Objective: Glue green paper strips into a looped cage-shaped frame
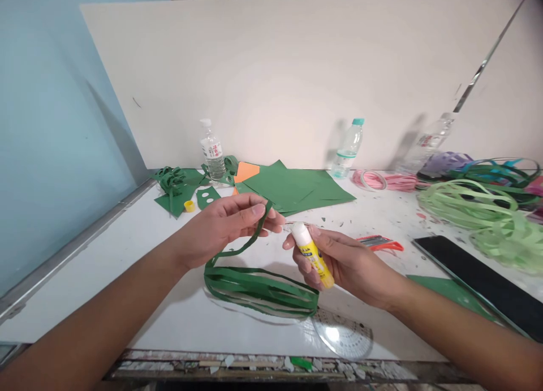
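My left hand (237,221) pinches the end of a narrow green paper strip (248,243) between thumb and fingers. That strip runs down to the left end of a green paper lantern-like piece (258,289) made of long strips, lying on its side on the white table. A yellow glue stick (314,256) with its white tip uncovered is gripped in my right hand (339,252), tip pointing up and left toward the strip, a small gap apart. Under the right end of the paper piece lies a clear protractor (345,335).
Green paper sheets (292,187) lie at the back, near two water bottles (213,153). A yellow cap (189,206) sits left. On the right are a red cutter (382,243), a black phone-like slab (479,283), light green strips (470,210) and pink strips (399,181).
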`<state>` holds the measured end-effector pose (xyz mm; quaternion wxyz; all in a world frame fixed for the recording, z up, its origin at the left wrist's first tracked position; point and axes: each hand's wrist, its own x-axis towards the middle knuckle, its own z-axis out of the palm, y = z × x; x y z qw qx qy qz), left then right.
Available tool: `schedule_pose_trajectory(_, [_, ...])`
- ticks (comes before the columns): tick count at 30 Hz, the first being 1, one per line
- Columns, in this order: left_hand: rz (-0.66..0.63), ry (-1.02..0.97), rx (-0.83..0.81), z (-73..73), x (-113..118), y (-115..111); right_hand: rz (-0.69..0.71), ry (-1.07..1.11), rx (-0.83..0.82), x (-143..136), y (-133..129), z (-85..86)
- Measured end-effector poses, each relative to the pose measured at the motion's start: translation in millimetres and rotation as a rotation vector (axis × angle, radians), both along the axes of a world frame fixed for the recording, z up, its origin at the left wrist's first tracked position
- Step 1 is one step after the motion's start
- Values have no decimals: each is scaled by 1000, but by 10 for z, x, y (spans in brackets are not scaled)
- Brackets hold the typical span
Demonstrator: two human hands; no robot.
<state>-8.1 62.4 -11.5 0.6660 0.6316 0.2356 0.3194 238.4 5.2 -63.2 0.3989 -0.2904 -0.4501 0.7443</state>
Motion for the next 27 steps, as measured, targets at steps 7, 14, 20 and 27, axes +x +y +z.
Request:
schedule_pose_trajectory(7, [-23,110,-47,47,-8,-61,-6,-32,17,-4,7,17])
schedule_pose_trajectory(14, [12,309,200,-12,107,-165,-2,-107,134,-21,-46,14])
schedule_pose_trajectory(20, [42,264,241,-80,175,-180,11,-167,293,-37,-89,-1])
schedule_pose_trajectory(27, [70,290,268,-55,204,-224,-24,-272,439,-53,-144,52])
